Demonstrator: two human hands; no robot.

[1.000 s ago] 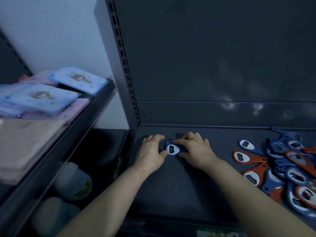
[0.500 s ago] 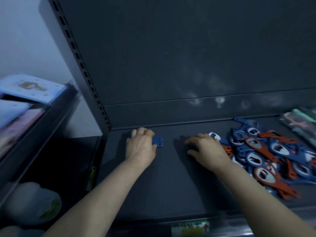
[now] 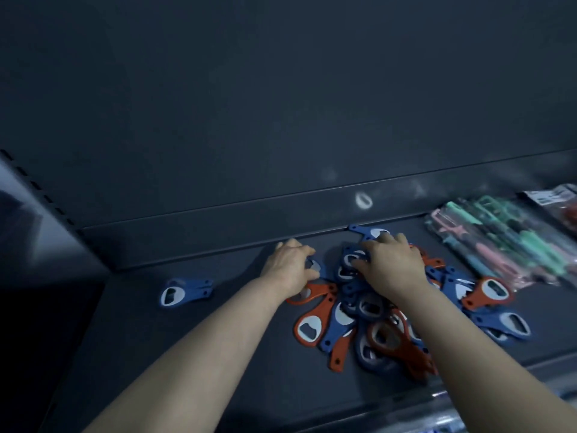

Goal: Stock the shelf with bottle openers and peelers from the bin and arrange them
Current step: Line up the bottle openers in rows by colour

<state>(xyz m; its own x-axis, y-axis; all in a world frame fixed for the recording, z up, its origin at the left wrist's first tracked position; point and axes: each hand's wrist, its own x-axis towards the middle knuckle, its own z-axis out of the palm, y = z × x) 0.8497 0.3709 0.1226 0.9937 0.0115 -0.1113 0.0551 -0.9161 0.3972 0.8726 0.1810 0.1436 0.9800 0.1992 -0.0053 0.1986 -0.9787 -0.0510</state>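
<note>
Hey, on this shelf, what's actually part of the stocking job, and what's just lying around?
Job:
opener pile
stacked blue openers, left
peelers
shelf
left hand and right hand, both at the pile

Lying about:
blurred dark packet, far right
white smudge on the back panel

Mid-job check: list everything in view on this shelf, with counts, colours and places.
Shelf: one, dark grey, fills the view.
Stacked openers: small stack, blue, left, apart from the pile.
Opener pile: many, blue and orange, centre-right, jumbled.
Packaged peelers: several, green and pink, blurred, back right.
Left hand: one, at the pile's left edge, grip unclear.
Right hand: one, on top of the pile, grip unclear.
</note>
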